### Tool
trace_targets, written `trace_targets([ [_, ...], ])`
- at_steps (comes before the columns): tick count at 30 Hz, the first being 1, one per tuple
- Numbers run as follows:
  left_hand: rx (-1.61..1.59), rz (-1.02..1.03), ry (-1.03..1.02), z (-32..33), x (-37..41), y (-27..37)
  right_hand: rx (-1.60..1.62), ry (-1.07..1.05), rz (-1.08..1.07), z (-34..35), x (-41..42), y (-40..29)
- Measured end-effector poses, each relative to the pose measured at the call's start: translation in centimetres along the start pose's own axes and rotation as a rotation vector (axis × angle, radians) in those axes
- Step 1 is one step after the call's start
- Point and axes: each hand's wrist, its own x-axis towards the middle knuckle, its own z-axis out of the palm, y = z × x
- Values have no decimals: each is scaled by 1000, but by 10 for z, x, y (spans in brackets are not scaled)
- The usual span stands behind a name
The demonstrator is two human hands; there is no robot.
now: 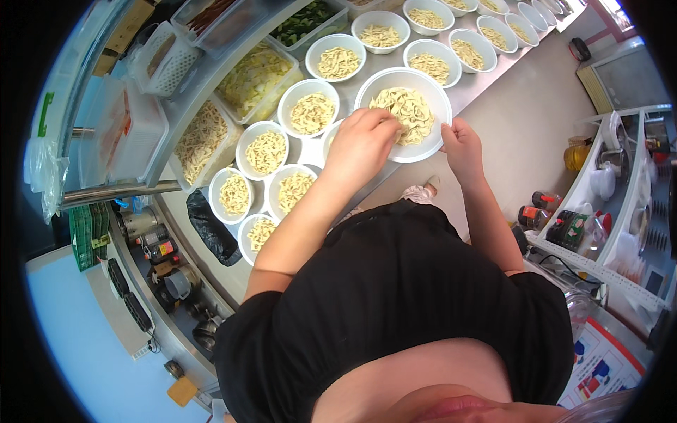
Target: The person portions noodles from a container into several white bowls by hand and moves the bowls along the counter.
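A large white plastic bowl (443, 108) of flat noodles (415, 113) is held tilted near the table's edge. Its right rim is gripped by my right hand (463, 145), thumb on the rim. My left hand (365, 140) reaches over the bowl's left side, its curled fingers on some of the noodles; the fingertips are partly hidden. Beneath my left wrist a white bowl (323, 141) is mostly covered. Around them stand several smaller white bowls with noodle portions, among them one bowl (308, 108) to the left and another bowl (432, 62) just behind the large one.
Along the steel table's (312, 152) far side stand plastic tubs of chopped cabbage (254, 79), shredded food (201, 140) and leafy greens (304, 24). A raised shelf (211, 79) holds more containers. Bottles (534, 217) and a white rack (582, 254) are at the right. A black bag (211, 227) lies beyond the table's left end.
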Motion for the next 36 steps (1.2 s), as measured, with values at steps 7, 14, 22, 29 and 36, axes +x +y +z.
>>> trace_targets([
  [7,250,14,-306,97,80,55,-75,40,-13,-112,24,-12],
  [14,142,41,-154,183,159,110,-39,17,39,-203,45,-2],
  [22,-47,114,1,205,204,134,146,120,163,-270,73,37],
  [29,-295,-123,-3,235,215,92,151,248,217,-339,159,48],
  [36,-437,-386,-123,262,279,49,198,213,155,-358,275,23],
])
